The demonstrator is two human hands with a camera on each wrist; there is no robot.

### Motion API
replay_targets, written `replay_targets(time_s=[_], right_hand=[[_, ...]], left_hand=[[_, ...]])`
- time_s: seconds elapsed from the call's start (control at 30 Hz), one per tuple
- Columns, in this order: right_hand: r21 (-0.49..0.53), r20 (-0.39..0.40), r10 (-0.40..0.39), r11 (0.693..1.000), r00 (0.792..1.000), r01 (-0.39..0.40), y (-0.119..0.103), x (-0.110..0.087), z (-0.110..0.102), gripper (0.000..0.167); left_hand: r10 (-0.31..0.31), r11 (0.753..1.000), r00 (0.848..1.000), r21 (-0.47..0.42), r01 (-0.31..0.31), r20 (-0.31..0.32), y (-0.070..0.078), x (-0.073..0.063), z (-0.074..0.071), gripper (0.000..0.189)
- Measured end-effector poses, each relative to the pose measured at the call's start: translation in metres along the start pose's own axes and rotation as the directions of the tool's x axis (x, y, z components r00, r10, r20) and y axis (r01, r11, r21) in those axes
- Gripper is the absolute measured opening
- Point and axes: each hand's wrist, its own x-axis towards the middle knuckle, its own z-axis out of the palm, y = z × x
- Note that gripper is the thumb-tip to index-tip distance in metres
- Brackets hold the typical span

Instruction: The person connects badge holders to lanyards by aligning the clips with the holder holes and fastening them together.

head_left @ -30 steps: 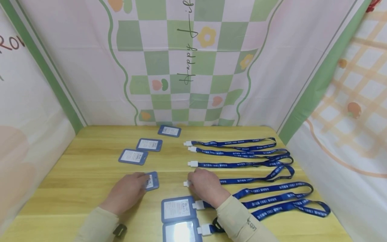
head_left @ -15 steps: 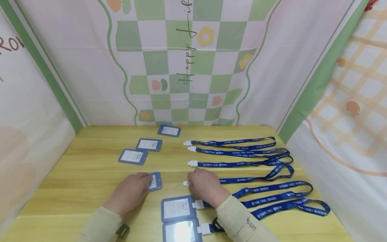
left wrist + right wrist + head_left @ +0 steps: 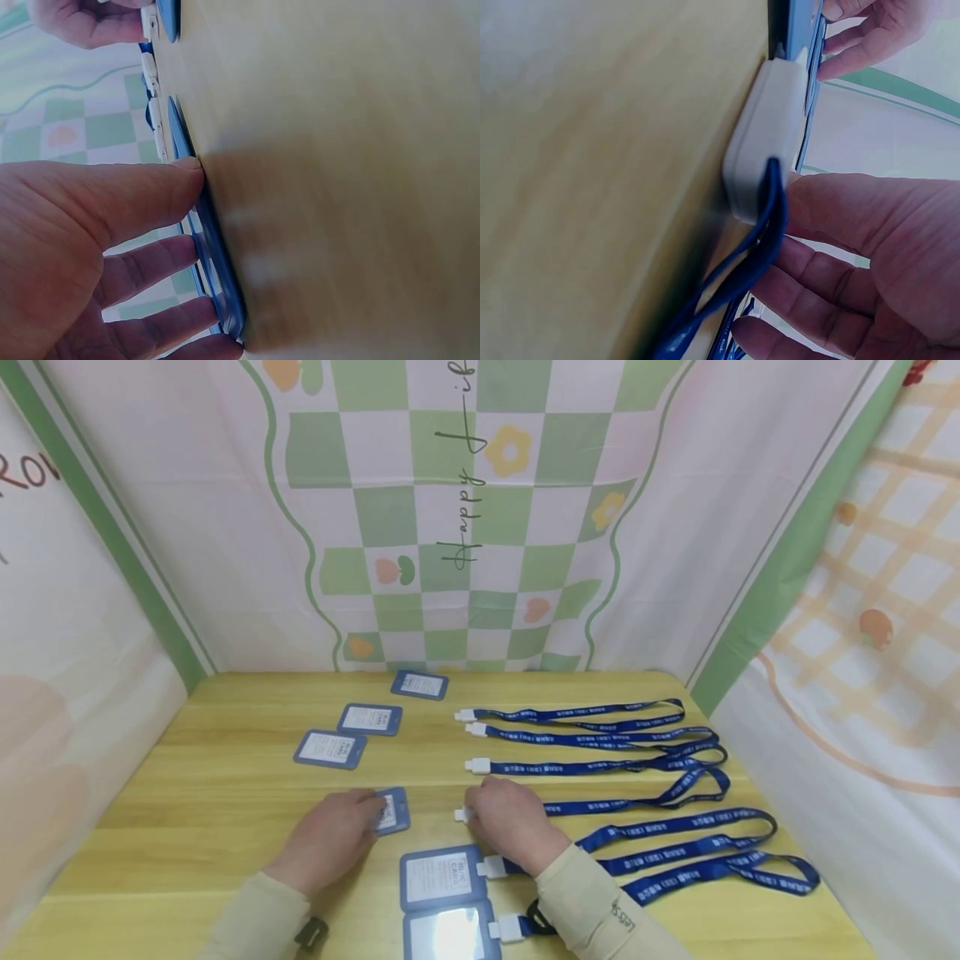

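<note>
My left hand (image 3: 326,839) holds a blue ID card holder (image 3: 401,810) flat on the table. In the left wrist view its thumb (image 3: 169,191) lies on the near edge and the fingertips on the far side. To its right, my right hand (image 3: 513,822) pinches the white plastic clip (image 3: 460,816) of a dark blue lanyard (image 3: 592,808); its fingers hide most of that clip. A short gap separates holder and clip. In the right wrist view a nearer white clip (image 3: 761,142), joined to another card holder, blocks the grip from sight.
Two card holders (image 3: 438,878) joined to lanyards lie in front of my hands. Three loose card holders (image 3: 327,748) lie at the back left of the wooden table (image 3: 150,827). Several lanyards (image 3: 600,768) are spread out at the right, clips facing left. Printed curtains (image 3: 480,610) enclose the table.
My left hand has slid the card holder a little to the right across the table, closer to the lanyard clip. The right hand has stayed in place.
</note>
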Motion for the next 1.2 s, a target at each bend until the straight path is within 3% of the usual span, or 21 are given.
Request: replay_targets(time_s=[0.83, 1.2], right_hand=[[0.007, 0.001, 0.003, 1.0, 1.0, -0.003, 0.0, 0.001, 0.0, 0.01], [0.006, 0.009, 0.013, 1.0, 1.0, -0.013, 0.001, 0.002, 0.002, 0.011]], left_hand=[[0.034, 0.999, 0.999, -0.003, -0.034, -0.022, 0.011, 0.005, 0.003, 0.031], [0.039, 0.999, 0.999, 0.004, -0.039, -0.003, 0.015, 0.007, 0.003, 0.028]])
